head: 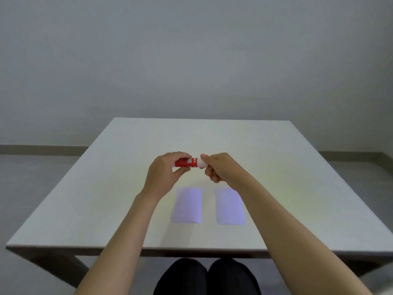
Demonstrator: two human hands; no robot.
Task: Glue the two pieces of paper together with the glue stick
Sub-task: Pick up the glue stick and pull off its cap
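Both hands hold the glue stick (pixel 190 163) level above the table (pixel 119 188)

Left hand (pixel 164 176) has thumb below and fingers above, clamped on the red body; right hand (pixel 217 167) pinches the white end between thumb and fingers. Two pale paper pieces, the left paper (pixel 187 206) and the right paper (pixel 229 207), lie flat side by side, nearer the person than the fingers, apart from each other

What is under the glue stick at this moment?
Bare table; the glue stick is held in the air between the left hand and right hand. Both papers lie nearer the person, not under it. The hands cover its ends.
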